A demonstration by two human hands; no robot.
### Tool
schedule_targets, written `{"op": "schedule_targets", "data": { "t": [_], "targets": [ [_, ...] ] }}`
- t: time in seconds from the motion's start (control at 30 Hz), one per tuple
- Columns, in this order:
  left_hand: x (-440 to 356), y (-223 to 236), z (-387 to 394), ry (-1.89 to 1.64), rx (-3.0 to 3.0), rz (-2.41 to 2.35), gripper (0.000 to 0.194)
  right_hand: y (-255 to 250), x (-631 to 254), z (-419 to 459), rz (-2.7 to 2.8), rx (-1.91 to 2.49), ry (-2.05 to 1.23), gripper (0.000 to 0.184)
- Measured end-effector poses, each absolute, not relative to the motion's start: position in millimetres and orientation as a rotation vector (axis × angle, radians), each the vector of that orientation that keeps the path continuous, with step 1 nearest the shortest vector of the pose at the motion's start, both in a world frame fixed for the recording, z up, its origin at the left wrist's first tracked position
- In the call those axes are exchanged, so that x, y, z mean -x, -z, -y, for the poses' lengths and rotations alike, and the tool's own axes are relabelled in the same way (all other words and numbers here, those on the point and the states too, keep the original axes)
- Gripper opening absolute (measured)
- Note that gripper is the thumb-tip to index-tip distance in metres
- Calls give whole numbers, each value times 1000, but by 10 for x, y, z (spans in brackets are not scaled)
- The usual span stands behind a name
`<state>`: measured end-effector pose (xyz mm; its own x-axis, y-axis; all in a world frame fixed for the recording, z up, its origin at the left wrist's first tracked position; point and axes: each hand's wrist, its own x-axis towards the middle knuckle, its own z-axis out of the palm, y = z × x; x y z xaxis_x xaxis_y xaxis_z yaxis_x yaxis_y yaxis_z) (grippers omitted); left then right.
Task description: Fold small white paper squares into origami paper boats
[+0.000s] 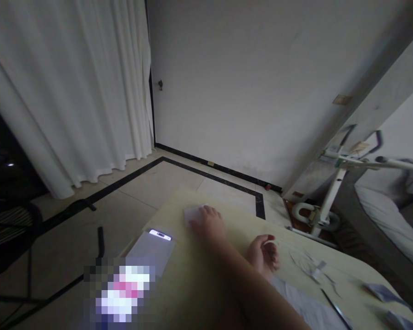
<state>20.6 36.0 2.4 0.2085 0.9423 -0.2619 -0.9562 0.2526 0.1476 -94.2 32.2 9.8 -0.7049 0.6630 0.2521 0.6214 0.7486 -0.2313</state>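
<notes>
My right hand (209,225) reaches across to the far left part of the pale yellow table (186,284). Its thumb and fingers are on a small white piece of paper (192,214), lying by the table's far edge. Under the right forearm, my left hand (263,255) rests with its palm turned to the right and its fingers curled in. A pale bit shows by its thumb, too blurred to name. A whitish sheet (303,302) lies just below the left hand. Thin paper strips (313,270) are scattered to its right.
A lit phone (151,254), partly pixelated, lies at the table's left edge. Near the bottom right are a thin dark tool (335,309) and folded greyish pieces (385,293). Beyond stand a white exercise machine (330,197), a white curtain (99,91) and a black chair (10,238).
</notes>
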Motion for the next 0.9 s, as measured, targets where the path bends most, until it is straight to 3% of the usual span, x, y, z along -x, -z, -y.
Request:
{"op": "schedule_targets", "data": {
  "t": [0.17,0.63,0.77,0.9],
  "targets": [
    [-208,-49,-341,-1336,50,-338,20,-60,938,-315,2659,961,-212,51],
    [-212,-99,-325,-1318,65,-332,14,-91,921,-330,2565,957,-338,23],
    [-202,-66,-353,-1318,57,-383,14,-266,898,-335,2263,938,-589,24],
    [-136,-91,-355,-1449,-228,-692,20,-627,530,-387,1823,862,-1108,29]
  ]
}}
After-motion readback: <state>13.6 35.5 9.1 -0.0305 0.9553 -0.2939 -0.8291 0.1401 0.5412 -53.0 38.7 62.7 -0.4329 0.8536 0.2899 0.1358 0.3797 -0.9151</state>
